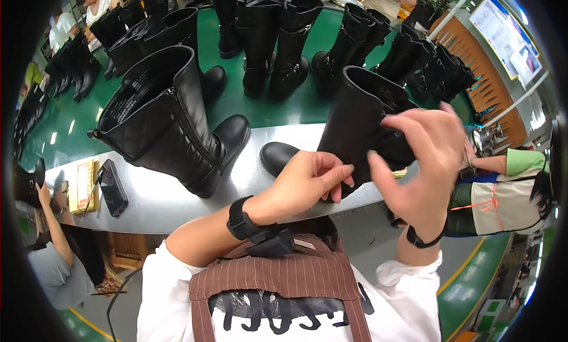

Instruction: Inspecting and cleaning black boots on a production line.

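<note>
A tall black boot (358,114) stands in front of me on the steel table edge, toe pointing left. By its ankle, my left hand (310,179) is closed, thumb and forefinger pinched together. Whatever is in that pinch is too small to make out. Slightly blurred, my right hand (423,155) is raised at the right of the boot's shaft, fingers curved and thumb apart, with nothing visible between them. It covers part of the shaft. To the left, a second black boot (168,138) stands upright with quilted panels and a side zip, toe pointing right.
Several more black boots (278,43) stand on the green table (260,111). At the left on the steel edge (145,215) lie a black phone (113,189) and a yellow box-like item (84,186). Co-workers are at both sides, one (497,203) close on the right.
</note>
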The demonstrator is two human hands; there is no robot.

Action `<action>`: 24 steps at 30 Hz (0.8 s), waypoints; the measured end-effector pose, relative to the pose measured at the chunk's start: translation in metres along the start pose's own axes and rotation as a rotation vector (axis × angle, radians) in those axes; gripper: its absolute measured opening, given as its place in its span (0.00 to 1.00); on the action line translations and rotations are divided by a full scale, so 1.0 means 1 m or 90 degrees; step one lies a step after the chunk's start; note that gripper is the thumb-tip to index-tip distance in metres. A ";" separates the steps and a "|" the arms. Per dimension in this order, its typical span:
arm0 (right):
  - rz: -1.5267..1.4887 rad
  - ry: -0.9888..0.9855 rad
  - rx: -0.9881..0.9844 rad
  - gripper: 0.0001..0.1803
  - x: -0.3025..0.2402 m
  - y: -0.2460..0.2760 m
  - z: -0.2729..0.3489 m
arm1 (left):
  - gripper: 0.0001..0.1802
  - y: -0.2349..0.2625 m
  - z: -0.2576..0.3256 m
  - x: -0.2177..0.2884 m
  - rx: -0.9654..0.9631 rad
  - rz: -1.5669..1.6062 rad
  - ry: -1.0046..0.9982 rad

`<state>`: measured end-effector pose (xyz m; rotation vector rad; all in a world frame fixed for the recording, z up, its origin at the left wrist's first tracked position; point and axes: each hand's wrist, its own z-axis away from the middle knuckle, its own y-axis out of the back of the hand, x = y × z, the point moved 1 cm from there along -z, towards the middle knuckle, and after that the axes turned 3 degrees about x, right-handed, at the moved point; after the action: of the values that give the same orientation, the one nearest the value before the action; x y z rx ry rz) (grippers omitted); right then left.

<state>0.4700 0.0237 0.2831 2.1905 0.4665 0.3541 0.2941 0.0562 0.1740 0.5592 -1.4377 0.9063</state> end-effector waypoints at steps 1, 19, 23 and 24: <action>0.006 0.037 0.038 0.24 -0.002 0.000 -0.009 | 0.15 0.000 0.000 0.000 0.009 0.003 0.001; -0.585 -0.340 -0.246 0.43 0.022 -0.114 0.090 | 0.16 -0.007 -0.004 0.028 -0.023 0.119 -0.026; -0.793 -0.382 -0.182 0.17 0.008 -0.156 0.115 | 0.16 0.000 0.019 0.059 -0.054 0.113 -0.140; -0.708 -0.305 -0.149 0.21 0.006 -0.158 0.117 | 0.15 0.004 0.023 0.060 -0.046 0.115 -0.135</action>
<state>0.4905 0.0361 0.0882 1.4220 1.1748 -0.6639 0.2710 0.0516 0.2344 0.4879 -1.7275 0.9539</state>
